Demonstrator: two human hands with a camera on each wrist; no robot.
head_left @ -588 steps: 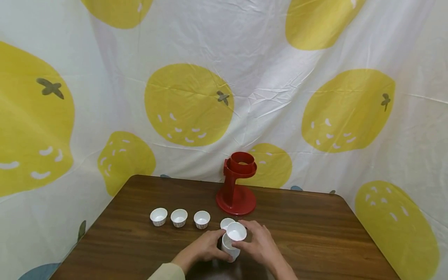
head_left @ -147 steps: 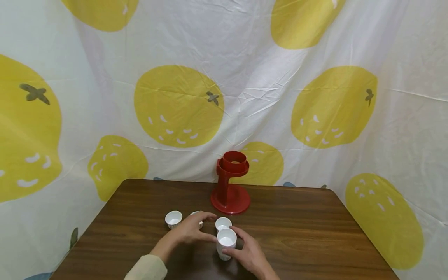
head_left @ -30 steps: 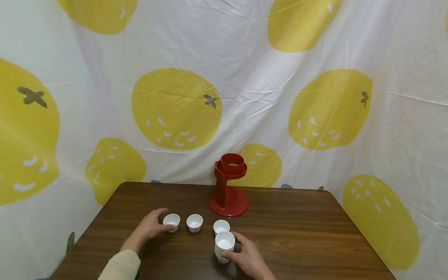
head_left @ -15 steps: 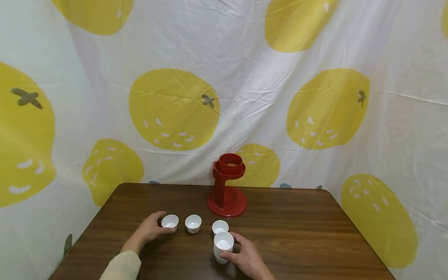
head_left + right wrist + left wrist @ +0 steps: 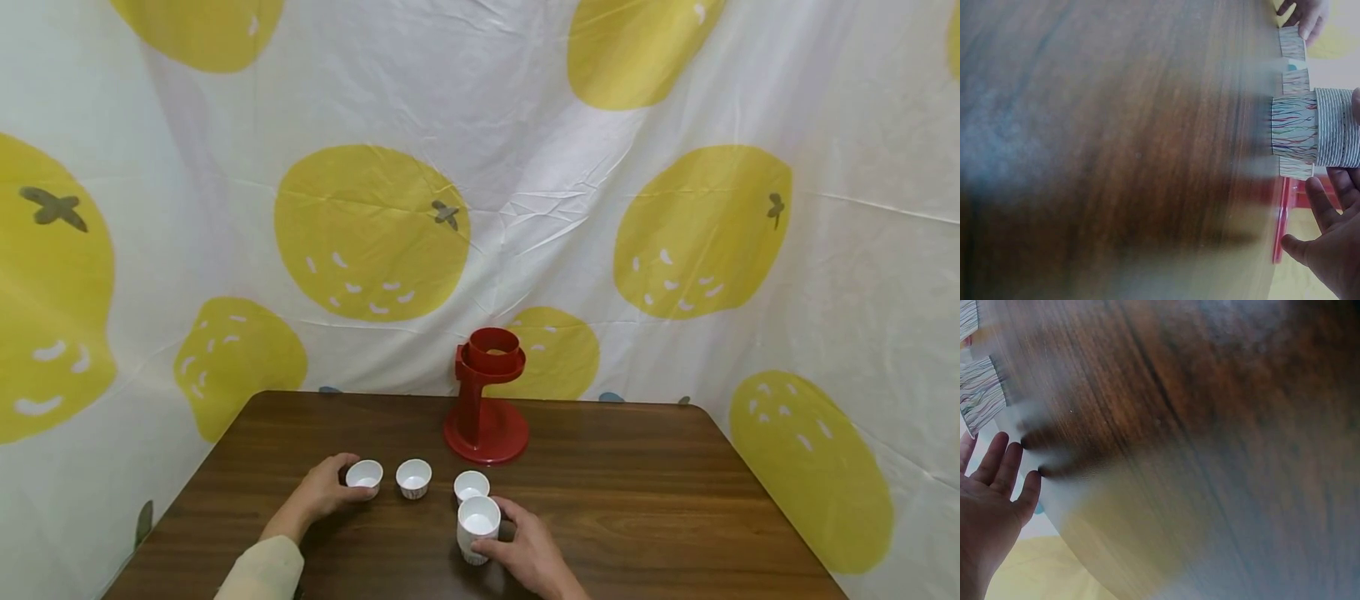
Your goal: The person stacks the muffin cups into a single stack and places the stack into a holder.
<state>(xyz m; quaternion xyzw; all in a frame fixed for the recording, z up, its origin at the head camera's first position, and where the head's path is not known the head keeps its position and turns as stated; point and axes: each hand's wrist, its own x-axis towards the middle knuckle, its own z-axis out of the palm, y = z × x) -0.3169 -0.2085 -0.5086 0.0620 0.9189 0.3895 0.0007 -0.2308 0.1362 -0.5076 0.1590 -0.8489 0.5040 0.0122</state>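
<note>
My left hand (image 5: 322, 487) holds the leftmost white paper baking cup (image 5: 364, 475) between thumb and index finger, the cup upright on the table. To its right stands a second baking cup (image 5: 414, 479), apart from any hand. My right hand (image 5: 528, 550) grips an upright stack of nested baking cups (image 5: 478, 529) from the right side. In the right wrist view the stack (image 5: 1338, 128) shows many tight rims over one streaked cup wall. Just behind the stack is another single baking cup (image 5: 472, 483), partly covered by it.
A red stand (image 5: 487, 417) with a round base and a ring-shaped top is at the back of the brown wooden table (image 5: 637, 483). Behind the table hangs a white cloth (image 5: 540, 167) printed with lemons.
Since several seconds ago my left hand has gone from beside the stack to the leftmost cup. Earlier three cups stood in the left row; now two. My right hand has stayed at the stack.
</note>
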